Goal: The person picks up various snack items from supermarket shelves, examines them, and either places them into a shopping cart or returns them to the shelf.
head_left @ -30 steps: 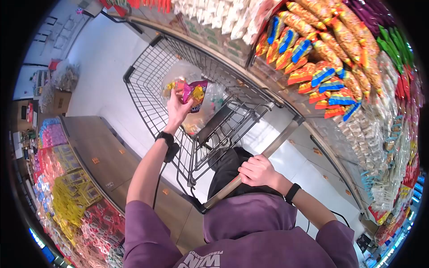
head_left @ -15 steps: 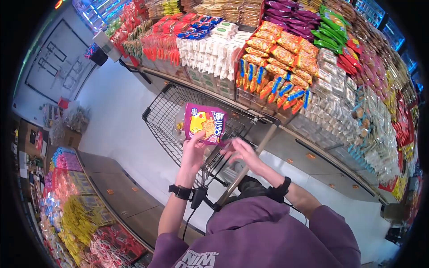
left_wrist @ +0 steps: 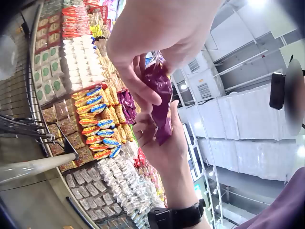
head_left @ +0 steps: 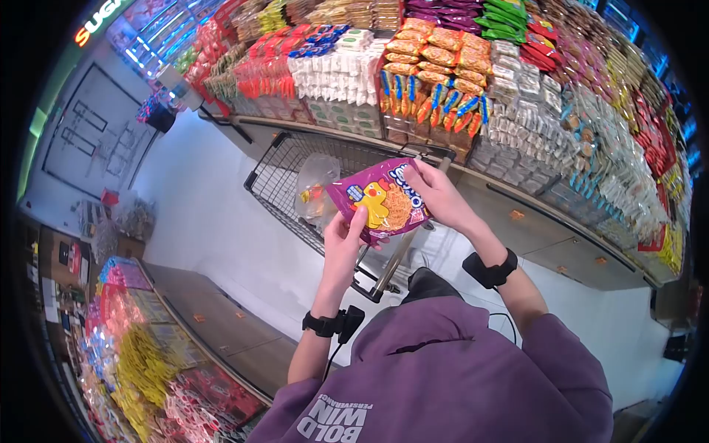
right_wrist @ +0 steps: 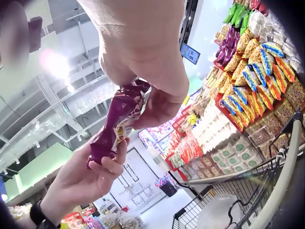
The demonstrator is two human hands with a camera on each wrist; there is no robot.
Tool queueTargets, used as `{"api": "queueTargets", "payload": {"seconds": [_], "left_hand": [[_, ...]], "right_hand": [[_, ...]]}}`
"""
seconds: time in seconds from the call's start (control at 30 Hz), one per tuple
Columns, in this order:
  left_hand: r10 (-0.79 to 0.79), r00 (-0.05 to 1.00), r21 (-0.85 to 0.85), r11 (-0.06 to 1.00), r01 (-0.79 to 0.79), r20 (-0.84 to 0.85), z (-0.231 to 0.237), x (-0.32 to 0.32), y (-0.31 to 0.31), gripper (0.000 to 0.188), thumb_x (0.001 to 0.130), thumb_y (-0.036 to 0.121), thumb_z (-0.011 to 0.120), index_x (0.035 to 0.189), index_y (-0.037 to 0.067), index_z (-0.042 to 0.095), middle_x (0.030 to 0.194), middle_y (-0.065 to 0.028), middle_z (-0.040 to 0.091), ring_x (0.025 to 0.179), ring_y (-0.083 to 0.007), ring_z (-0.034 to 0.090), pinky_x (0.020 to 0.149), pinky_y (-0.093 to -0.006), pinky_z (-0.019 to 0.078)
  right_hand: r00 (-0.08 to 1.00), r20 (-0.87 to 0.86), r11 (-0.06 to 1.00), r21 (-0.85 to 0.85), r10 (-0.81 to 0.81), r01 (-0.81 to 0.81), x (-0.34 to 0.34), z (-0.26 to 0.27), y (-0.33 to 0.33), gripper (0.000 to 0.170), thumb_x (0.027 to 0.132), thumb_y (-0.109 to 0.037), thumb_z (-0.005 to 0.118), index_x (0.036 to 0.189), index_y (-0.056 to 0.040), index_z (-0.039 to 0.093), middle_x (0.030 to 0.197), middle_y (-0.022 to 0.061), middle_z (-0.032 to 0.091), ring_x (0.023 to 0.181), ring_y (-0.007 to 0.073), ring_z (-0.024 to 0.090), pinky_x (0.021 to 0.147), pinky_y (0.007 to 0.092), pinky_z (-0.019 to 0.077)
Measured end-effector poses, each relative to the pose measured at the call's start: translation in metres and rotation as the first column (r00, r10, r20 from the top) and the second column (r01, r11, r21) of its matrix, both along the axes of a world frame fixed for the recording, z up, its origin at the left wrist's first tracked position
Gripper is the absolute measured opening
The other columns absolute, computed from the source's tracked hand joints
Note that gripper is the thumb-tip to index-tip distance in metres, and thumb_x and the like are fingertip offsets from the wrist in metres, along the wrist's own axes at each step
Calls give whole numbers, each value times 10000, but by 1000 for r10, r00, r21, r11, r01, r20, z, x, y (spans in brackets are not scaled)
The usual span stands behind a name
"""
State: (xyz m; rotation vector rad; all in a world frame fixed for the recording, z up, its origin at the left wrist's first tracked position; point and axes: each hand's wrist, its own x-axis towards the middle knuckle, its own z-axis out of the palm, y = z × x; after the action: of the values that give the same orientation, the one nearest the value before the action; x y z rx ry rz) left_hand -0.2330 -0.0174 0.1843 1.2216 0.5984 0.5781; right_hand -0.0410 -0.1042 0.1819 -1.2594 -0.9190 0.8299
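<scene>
Both hands hold a purple snack bag (head_left: 380,201) with a yellow chick on its front, raised over the cart's handle end. My left hand (head_left: 343,247) grips its lower left part, thumb on the printed face and fingers behind. At the upper right corner my right hand (head_left: 441,198) pinches it, thumb on the front. Seen edge-on in the left wrist view, the snack bag (left_wrist: 159,93) stands between the two hands. In the right wrist view the purple bag (right_wrist: 116,121) runs from one hand to the other.
A wire shopping cart (head_left: 284,166) stands just ahead, a clear plastic bag (head_left: 316,181) with some goods inside it. Along the far side runs a counter piled with packaged snacks (head_left: 436,63). Another snack counter (head_left: 196,295) lines the left. White floor (head_left: 192,199) stretches between them.
The left hand has brought the snack bag up out of the cart towards the body. My right hand has left the cart handle and taken hold of the bag's right side. The head view has shifted.
</scene>
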Motion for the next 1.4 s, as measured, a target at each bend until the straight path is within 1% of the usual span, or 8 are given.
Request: {"api": "queueTargets", "payload": {"seconds": [0.2,0.4,0.63,0.8,0.87,0.97,1.2,1.4], "left_hand": [[214,955,118,963,-241,205,5,29,-16,252,1040,209,470,944,-8,555,817,-9,583,706,-44,574,573,-233,519],[303,917,217,907,-361,261,11,62,-25,234,1041,189,469,987,-16,567,897,-12,594,782,-25,546,656,-206,487],[234,969,599,765,-237,85,15,138,-33,230,1009,138,510,983,-65,616,710,-38,635,627,-42,540,549,-263,434],[258,965,683,697,-218,45,43,201,-50,202,996,112,518,986,-66,612,676,-116,617,616,-94,564,550,-292,448],[240,967,718,658,-226,85,33,228,-45,314,1035,197,479,946,-80,597,765,-25,621,650,-52,506,558,-232,413],[171,969,519,820,-241,179,37,268,-50,347,1043,240,471,952,-69,598,815,-17,629,683,-57,514,584,-228,422],[92,972,581,788,-204,217,43,337,-77,363,1047,275,461,939,-49,584,805,16,589,716,-32,460,621,-207,366],[-6,987,674,732,-103,158,33,374,-91,324,1039,233,478,889,-41,565,730,26,541,667,-35,420,583,-202,325]], "right_hand": [[975,-83,978,22,-207,209,-9,28,-15,432,1006,-391,526,1022,30,622,861,-9,635,782,28,541,710,212,458],[936,-230,959,23,-268,281,-3,44,-34,384,1008,-339,535,984,33,627,794,-17,615,719,18,523,640,213,445],[796,357,859,37,-488,510,86,51,-67,296,1005,-252,522,954,30,596,632,141,520,579,121,433,535,314,374],[617,587,831,195,-524,521,155,67,-82,221,982,-174,537,874,13,581,613,202,520,536,377,540,482,408,378],[583,554,790,266,-594,552,178,69,-85,211,979,-164,540,870,12,581,605,200,508,520,367,536,474,397,376],[585,479,747,295,-655,595,210,75,-96,201,977,-142,537,854,12,576,596,196,488,499,343,521,461,368,370],[714,292,768,323,-637,553,287,72,-121,254,977,-237,573,922,10,596,662,65,605,530,83,541,487,261,419],[735,238,772,231,-635,592,320,81,-149,296,972,-281,589,970,12,626,700,49,626,602,63,555,539,248,447]]}}
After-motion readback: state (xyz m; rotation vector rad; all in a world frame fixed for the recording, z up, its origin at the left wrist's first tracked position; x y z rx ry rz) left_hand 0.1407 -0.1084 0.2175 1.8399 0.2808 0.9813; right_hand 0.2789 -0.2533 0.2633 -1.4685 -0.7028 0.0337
